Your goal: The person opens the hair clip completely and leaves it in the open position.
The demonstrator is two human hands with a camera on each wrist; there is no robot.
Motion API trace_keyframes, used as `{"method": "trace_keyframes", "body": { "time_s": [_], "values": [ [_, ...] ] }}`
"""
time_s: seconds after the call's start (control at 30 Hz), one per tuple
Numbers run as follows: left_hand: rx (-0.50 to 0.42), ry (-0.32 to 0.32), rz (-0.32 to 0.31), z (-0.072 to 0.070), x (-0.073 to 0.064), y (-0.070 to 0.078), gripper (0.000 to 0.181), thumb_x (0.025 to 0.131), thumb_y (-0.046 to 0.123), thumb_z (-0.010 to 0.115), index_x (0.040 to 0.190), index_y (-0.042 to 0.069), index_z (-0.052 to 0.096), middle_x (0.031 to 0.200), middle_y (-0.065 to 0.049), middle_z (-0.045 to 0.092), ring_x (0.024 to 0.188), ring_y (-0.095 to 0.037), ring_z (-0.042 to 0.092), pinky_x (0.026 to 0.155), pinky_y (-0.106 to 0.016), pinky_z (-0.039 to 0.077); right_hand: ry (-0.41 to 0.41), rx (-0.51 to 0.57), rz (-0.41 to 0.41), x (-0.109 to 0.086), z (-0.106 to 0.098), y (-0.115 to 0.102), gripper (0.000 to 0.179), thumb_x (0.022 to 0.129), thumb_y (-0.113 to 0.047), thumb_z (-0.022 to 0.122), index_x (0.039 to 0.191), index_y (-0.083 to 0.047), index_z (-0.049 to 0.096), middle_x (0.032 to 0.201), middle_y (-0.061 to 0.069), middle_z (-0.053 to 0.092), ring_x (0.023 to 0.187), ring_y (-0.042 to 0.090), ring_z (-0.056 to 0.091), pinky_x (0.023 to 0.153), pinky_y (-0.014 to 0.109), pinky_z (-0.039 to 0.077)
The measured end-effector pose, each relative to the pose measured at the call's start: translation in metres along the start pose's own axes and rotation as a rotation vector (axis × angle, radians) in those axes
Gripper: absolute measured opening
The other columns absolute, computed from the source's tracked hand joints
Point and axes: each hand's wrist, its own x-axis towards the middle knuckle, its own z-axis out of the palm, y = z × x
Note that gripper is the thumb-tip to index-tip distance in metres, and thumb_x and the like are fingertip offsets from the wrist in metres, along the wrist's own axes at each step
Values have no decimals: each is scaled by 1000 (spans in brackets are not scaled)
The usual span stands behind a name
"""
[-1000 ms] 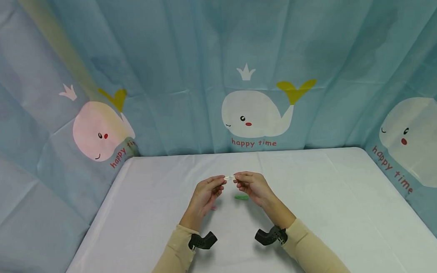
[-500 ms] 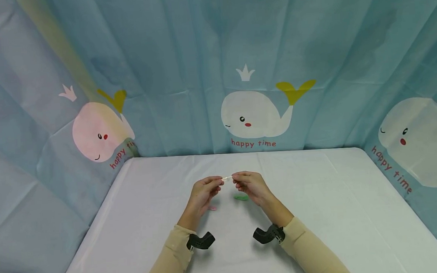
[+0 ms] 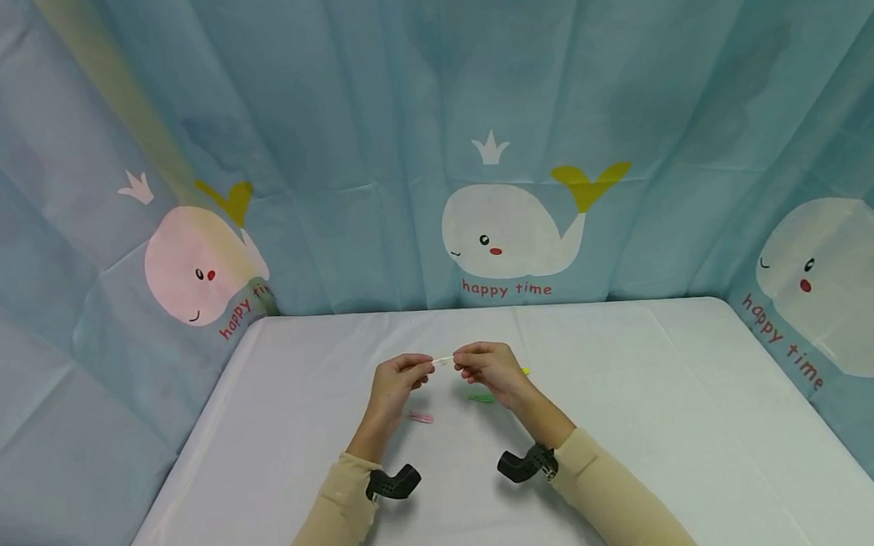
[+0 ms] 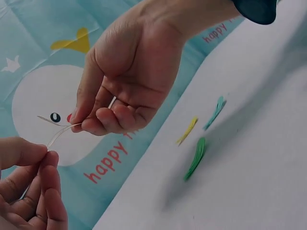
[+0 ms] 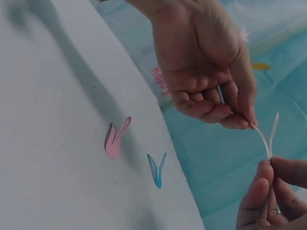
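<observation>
Between my two raised hands a white snap hair clip (image 3: 443, 361) stretches from fingertip to fingertip. My left hand (image 3: 395, 386) pinches one end with thumb and index finger, and my right hand (image 3: 494, 371) pinches the other. In the left wrist view the clip (image 4: 60, 133) stands apart as two thin, bowed strips, one with a free tip. The right wrist view also shows the clip (image 5: 272, 136) spread into a narrow V above the fingers of my right hand (image 5: 276, 191). Fingers hide both ends.
Below the hands, on the white table (image 3: 642, 427), lie pink (image 3: 420, 418), green (image 3: 481, 398) and yellow (image 3: 526, 371) hair clips. A teal clip (image 4: 215, 112) shows in the left wrist view, a blue clip (image 5: 156, 171) in the right. A whale-print curtain (image 3: 359, 228) surrounds the table.
Both hands have drifted slightly left with the white hair clip held between them. More of the pink clip now shows, and a yellow clip appears beside my right wrist.
</observation>
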Motion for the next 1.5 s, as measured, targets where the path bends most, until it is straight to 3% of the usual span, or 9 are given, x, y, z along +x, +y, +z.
{"method": "trace_keyframes", "body": {
  "time_s": [0.33,0.63,1.2,1.5],
  "values": [
    [157,54,31,-9,4,-8,17,89,14,70,98,1,73,85,-9,70,73,-12,55,79,-40,50,-19,-105,-21,7,9,7,16,89,-6,67,97,8,68,71,1,67,58,9,57,57,21,50],
    [280,88,30,-20,8,-18,14,87,10,70,96,-1,73,79,-6,69,68,-11,56,65,-27,47,-33,-136,18,18,19,17,18,89,-5,65,99,10,69,70,0,67,57,9,57,57,22,51],
    [435,53,27,-30,17,-39,9,85,6,71,90,-1,74,78,-7,70,65,-8,57,61,-23,45,29,-272,28,30,32,35,11,86,-4,67,89,5,71,67,0,66,55,9,55,54,23,49],
    [591,27,32,-29,19,-42,7,85,9,71,87,3,75,88,-10,73,76,-15,58,66,-26,44,67,-469,3,32,35,38,7,82,-3,69,83,3,73,61,0,62,51,9,53,47,20,44]
  ]
}}
